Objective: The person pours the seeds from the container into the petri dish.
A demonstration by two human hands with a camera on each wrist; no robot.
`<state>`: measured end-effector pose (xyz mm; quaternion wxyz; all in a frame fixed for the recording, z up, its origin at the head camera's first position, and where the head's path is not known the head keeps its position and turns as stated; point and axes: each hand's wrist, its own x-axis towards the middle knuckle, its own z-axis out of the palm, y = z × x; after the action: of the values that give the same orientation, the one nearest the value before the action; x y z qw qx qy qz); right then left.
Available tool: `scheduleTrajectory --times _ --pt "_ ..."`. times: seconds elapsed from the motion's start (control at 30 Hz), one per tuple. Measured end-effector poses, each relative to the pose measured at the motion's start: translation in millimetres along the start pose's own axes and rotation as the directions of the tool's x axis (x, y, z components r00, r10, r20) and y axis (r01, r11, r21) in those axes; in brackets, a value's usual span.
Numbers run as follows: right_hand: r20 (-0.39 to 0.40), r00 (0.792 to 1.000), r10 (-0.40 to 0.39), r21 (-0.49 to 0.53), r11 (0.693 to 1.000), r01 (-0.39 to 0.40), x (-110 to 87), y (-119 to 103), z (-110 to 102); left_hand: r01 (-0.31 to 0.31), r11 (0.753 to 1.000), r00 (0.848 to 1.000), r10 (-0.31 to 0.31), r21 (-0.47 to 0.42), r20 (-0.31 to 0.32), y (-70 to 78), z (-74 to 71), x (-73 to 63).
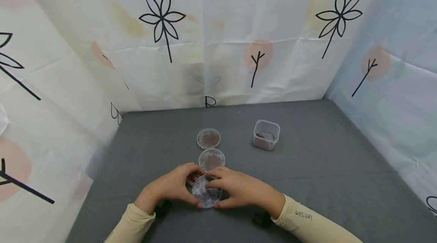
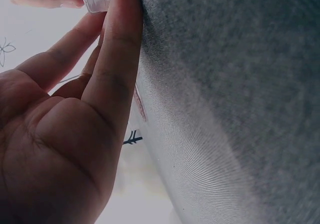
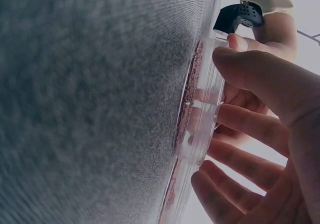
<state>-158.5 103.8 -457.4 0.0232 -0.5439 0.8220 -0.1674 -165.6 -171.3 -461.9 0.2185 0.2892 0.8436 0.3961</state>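
Nearest the person, a round clear petri dish (image 1: 206,194) has a whitish, speckled top. Seen from the side in the right wrist view, the petri dish (image 3: 205,99) has a layer of reddish-brown grains along its bottom. My left hand (image 1: 175,184) curves round its left side, thumb at the near rim and fingers at the far rim. From the right, my right hand (image 1: 240,188) grips it with the thumb at the near edge and fingers over the top. A second petri dish (image 1: 211,156) with brown contents lies just beyond, partly behind the right fingers.
Farther back lies a third petri dish (image 1: 209,138), also with brown contents. To its right stands an open clear square tub (image 1: 266,135) with some brown material inside. The grey tabletop (image 1: 324,159) is bordered by patterned white cloth (image 1: 225,61) at the back and sides.
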Motion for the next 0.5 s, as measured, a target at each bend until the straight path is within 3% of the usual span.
scheduleTrajectory --times 0.3,0.5 --pt "0.026 0.999 0.038 0.075 0.996 -0.040 -3.4 7 -10 0.006 1.000 1.000 -0.006 -0.001 -0.003 -0.6 0.8 2.9" --pt "-0.065 0.985 0.162 0.112 0.982 -0.154 -15.4 26 -38 0.004 1.000 1.000 -0.004 0.009 -0.019 -1.3 0.2 6.2"
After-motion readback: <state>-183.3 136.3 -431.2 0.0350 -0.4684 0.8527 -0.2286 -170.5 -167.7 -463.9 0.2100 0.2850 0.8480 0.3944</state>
